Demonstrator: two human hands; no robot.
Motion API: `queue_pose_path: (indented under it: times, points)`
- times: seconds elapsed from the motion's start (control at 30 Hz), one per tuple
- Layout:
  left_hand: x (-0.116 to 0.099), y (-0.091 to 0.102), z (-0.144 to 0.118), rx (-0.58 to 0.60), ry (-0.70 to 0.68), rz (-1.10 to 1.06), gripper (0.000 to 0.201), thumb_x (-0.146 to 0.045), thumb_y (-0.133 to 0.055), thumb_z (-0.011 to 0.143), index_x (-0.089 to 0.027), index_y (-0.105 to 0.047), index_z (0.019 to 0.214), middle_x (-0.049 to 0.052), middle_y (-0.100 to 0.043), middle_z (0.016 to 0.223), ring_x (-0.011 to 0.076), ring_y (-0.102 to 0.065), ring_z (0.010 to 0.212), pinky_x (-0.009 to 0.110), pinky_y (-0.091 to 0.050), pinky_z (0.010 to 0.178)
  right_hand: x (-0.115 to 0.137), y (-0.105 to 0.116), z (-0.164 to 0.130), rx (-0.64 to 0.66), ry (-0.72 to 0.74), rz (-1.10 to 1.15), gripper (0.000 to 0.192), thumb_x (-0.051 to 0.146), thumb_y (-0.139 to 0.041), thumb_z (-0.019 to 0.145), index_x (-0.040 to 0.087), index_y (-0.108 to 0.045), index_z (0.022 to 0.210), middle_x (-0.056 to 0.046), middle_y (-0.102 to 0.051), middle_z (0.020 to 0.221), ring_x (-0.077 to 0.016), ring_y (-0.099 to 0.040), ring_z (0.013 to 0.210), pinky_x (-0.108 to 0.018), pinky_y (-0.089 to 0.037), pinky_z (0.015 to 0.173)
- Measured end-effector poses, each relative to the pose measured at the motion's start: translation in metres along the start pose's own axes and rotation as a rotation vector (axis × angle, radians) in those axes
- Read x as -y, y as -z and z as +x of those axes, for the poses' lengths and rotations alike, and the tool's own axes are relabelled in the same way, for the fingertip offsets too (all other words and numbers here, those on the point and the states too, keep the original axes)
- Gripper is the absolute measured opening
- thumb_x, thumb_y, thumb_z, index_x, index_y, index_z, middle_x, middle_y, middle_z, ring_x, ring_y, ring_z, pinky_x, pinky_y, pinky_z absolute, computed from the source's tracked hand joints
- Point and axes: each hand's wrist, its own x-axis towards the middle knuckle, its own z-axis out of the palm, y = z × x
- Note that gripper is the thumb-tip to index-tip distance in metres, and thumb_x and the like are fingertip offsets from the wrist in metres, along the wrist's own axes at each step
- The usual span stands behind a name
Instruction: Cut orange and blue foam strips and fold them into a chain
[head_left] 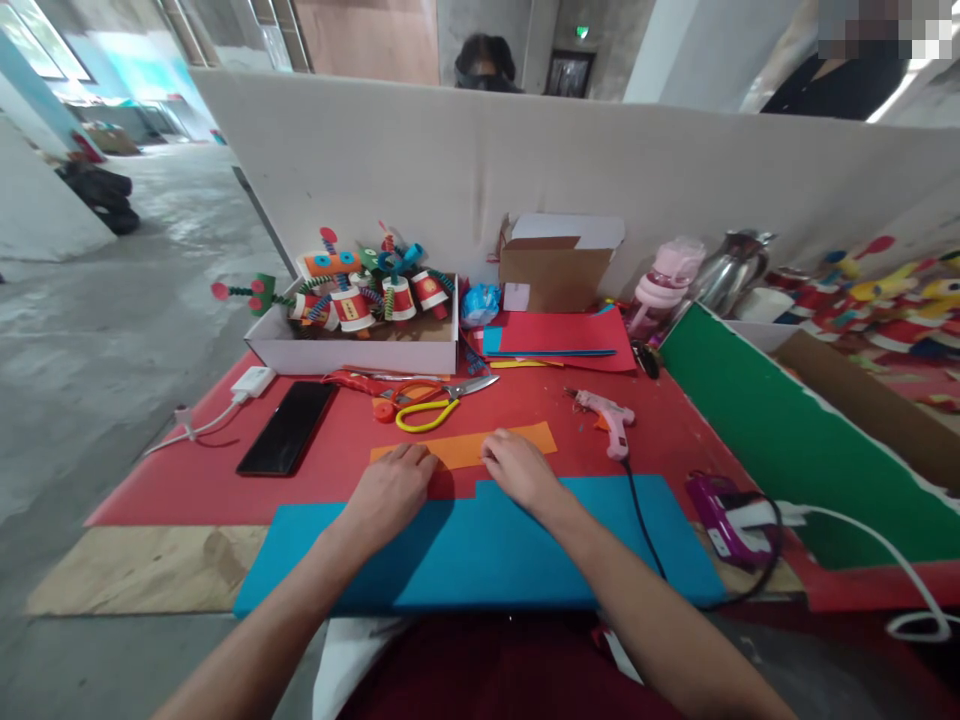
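My left hand point(390, 487) and my right hand point(519, 467) rest palm down on the red table cover, fingers curled, touching an orange paper strip point(465, 446) that lies between them. Just below the hands a large blue foam sheet point(480, 545) covers the near table edge, with a notch cut in its top edge. Yellow-handled scissors point(435, 405) lie a little beyond the strip. A pink glue gun point(611, 420) lies to the right, its black cord crossing the blue sheet.
A white box point(352, 350) of paper-roll figures stands at the back left. A black phone point(286, 428) and white charger point(253, 381) lie left. Red paper sheets point(570, 335), a cardboard box point(551, 270), a pink bottle point(664, 285), a green sheet point(780, 430) and a purple tool point(724, 515) lie right.
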Motion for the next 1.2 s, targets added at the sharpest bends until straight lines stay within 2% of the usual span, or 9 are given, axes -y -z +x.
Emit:
queue_pose_path:
  times: [0.17, 0.3, 0.43, 0.6, 0.7, 0.93, 1.07, 1.13, 1.2]
  points:
    - [-0.001, 0.000, -0.001, -0.003, 0.011, -0.018, 0.025, -0.008, -0.041, 0.082, -0.014, -0.060, 0.096, 0.014, -0.062, 0.101, 0.0263, -0.058, 0.096, 0.037, -0.047, 0.079, 0.005, 0.005, -0.020, -0.002, 0.023, 0.240, 0.012, 0.009, -0.054, 0.080, 0.014, -0.065, 0.080, -0.004, -0.065, 0.081, -0.0125, -0.056, 0.070, -0.021, -0.039, 0.063]
    - [-0.002, 0.000, -0.001, -0.009, 0.019, -0.008, 0.024, -0.010, -0.042, 0.082, -0.015, -0.061, 0.095, 0.013, -0.063, 0.101, 0.0259, -0.058, 0.096, 0.036, -0.047, 0.079, 0.018, 0.001, -0.060, 0.299, 0.279, 0.413, 0.011, 0.010, -0.061, 0.075, 0.016, -0.069, 0.080, -0.001, -0.069, 0.076, -0.0105, -0.059, 0.067, -0.018, -0.039, 0.060]
    - [-0.003, 0.000, -0.002, 0.001, 0.023, 0.029, 0.025, -0.010, -0.040, 0.083, -0.013, -0.061, 0.096, 0.014, -0.063, 0.101, 0.0266, -0.058, 0.096, 0.037, -0.046, 0.080, 0.031, -0.009, -0.092, 0.464, 0.324, 0.225, 0.016, 0.015, -0.058, 0.081, 0.017, -0.073, 0.085, -0.004, -0.073, 0.078, -0.0140, -0.064, 0.071, -0.020, -0.038, 0.059]
    - [0.003, -0.002, -0.004, 0.008, -0.017, -0.001, 0.028, -0.011, -0.044, 0.083, -0.015, -0.060, 0.105, 0.012, -0.064, 0.106, 0.0250, -0.057, 0.102, 0.035, -0.045, 0.085, 0.031, -0.002, -0.101, 0.434, 0.392, 0.150, 0.028, 0.011, -0.052, 0.084, 0.023, -0.071, 0.100, -0.005, -0.075, 0.091, -0.0166, -0.066, 0.081, -0.022, -0.039, 0.063]
    - [0.005, -0.003, -0.001, 0.013, 0.006, 0.010, 0.028, -0.008, -0.042, 0.084, -0.014, -0.061, 0.104, 0.013, -0.065, 0.103, 0.0242, -0.059, 0.098, 0.034, -0.045, 0.082, 0.020, 0.011, -0.088, 0.339, 0.394, 0.250, 0.015, 0.023, -0.059, 0.085, 0.020, -0.073, 0.089, -0.003, -0.074, 0.080, -0.0146, -0.065, 0.074, -0.021, -0.039, 0.063]
    - [-0.005, 0.003, 0.013, 0.058, 0.059, 0.098, 0.028, -0.007, -0.038, 0.086, -0.012, -0.064, 0.097, 0.014, -0.064, 0.093, 0.0272, -0.059, 0.092, 0.032, -0.045, 0.069, -0.007, 0.005, -0.021, -0.237, 0.135, 0.258, 0.023, 0.020, -0.046, 0.091, 0.015, -0.068, 0.096, -0.009, -0.071, 0.095, -0.0178, -0.063, 0.086, -0.026, -0.044, 0.076]
    - [-0.010, 0.003, 0.015, 0.053, 0.075, 0.126, 0.031, -0.007, -0.036, 0.087, -0.013, -0.065, 0.096, 0.014, -0.064, 0.092, 0.0265, -0.059, 0.092, 0.032, -0.046, 0.069, -0.009, -0.002, 0.019, -0.043, 0.399, 0.087, 0.032, 0.025, -0.038, 0.096, 0.022, -0.062, 0.117, -0.005, -0.064, 0.122, -0.0183, -0.055, 0.114, -0.033, -0.038, 0.100]
    - [-0.010, 0.002, 0.012, 0.061, 0.062, 0.119, 0.030, -0.006, -0.037, 0.086, -0.012, -0.065, 0.095, 0.014, -0.064, 0.092, 0.0266, -0.058, 0.092, 0.033, -0.046, 0.071, -0.016, 0.005, 0.033, -0.009, 0.277, -0.128, 0.031, 0.026, -0.043, 0.094, 0.024, -0.063, 0.117, -0.006, -0.058, 0.131, -0.0247, -0.048, 0.124, -0.046, -0.030, 0.107]
    - [-0.009, 0.001, 0.009, 0.068, 0.055, 0.101, 0.030, -0.005, -0.038, 0.085, -0.012, -0.065, 0.094, 0.014, -0.064, 0.093, 0.0266, -0.058, 0.092, 0.034, -0.045, 0.072, -0.027, 0.017, 0.039, -0.202, -0.089, -0.328, 0.034, 0.024, -0.049, 0.090, 0.013, -0.061, 0.120, -0.017, -0.049, 0.138, -0.0360, -0.036, 0.132, -0.060, -0.018, 0.108]
